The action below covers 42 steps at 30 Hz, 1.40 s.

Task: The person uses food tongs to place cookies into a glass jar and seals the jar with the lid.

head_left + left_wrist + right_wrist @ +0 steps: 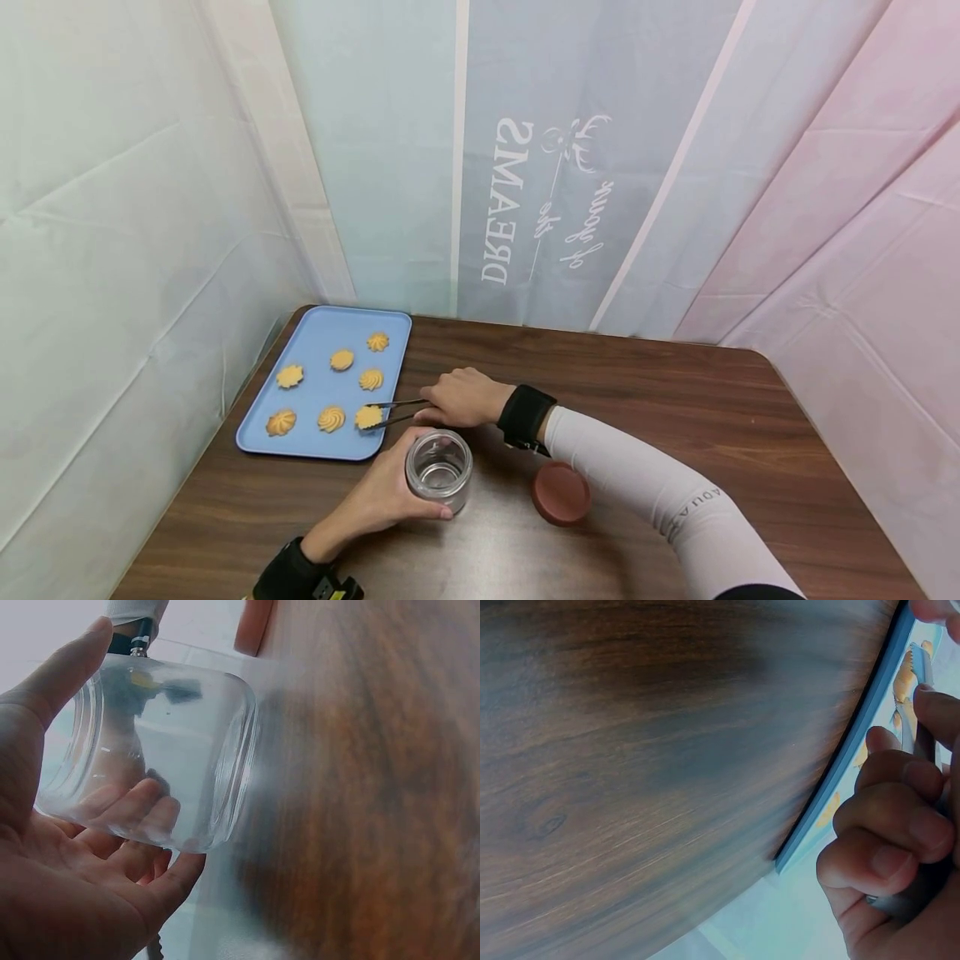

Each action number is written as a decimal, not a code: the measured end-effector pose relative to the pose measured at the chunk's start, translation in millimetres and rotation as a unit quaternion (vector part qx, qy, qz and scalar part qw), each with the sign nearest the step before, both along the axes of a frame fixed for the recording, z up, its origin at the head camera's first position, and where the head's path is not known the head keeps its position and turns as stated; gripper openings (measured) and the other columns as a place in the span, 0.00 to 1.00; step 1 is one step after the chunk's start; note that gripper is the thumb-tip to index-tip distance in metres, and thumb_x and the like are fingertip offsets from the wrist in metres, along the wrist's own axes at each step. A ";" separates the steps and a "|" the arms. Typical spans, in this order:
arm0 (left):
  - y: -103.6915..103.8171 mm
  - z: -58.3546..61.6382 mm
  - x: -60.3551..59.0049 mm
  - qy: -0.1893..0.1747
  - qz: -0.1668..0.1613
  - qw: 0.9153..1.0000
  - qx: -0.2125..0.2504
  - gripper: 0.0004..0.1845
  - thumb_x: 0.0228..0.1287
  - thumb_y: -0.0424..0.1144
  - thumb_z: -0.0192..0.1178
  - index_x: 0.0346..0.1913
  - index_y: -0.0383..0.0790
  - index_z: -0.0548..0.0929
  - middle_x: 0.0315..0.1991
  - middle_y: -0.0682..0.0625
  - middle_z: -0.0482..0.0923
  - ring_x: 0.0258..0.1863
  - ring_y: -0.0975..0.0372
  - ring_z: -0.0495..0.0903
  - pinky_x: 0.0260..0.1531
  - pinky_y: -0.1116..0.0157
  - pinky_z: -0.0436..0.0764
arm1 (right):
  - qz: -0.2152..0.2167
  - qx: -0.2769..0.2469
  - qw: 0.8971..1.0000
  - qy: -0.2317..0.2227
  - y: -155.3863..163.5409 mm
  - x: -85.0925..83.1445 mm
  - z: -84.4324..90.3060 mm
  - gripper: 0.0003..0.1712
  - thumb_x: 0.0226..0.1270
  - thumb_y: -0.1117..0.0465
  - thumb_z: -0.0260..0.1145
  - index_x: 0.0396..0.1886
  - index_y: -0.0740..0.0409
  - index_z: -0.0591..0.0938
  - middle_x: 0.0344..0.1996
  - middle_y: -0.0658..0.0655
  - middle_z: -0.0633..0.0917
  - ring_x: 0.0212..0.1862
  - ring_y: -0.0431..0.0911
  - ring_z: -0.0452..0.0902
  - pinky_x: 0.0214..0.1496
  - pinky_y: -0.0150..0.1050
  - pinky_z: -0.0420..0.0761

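Note:
A clear glass jar [438,469] stands open on the wooden table, and my left hand [378,500] grips it from the left; in the left wrist view my fingers [127,817] curl round the jar [165,757]. My right hand [461,397] holds dark tongs [397,412] whose tips pinch a swirl cookie [368,417] at the near right corner of the blue tray [318,442]. Several more cookies [331,417] lie on the tray. In the right wrist view my curled fingers [889,825] hold the tongs [919,712] beside the tray edge [840,772].
A brown round lid [560,493] lies on the table right of the jar, under my right forearm [637,475]. Cloth backdrops close in on the left, back and right. Bare wooden tabletop [675,400] stretches to the right.

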<state>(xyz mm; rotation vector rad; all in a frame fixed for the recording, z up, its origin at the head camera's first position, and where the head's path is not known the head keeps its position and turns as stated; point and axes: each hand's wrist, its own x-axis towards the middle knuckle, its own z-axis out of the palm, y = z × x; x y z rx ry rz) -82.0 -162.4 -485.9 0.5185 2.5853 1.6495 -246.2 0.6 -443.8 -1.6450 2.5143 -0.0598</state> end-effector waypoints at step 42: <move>-0.2 0.4 0.1 -0.002 0.000 1.000 0.010 0.49 0.43 0.49 0.89 0.68 0.46 0.73 0.60 0.54 0.82 0.58 0.56 0.82 0.60 0.63 0.77 | -0.004 -0.031 0.999 0.030 42.3 0.9 38.2 0.22 0.82 0.40 0.59 0.31 0.48 0.77 0.15 0.43 0.70 0.18 0.37 0.70 0.22 0.33 0.63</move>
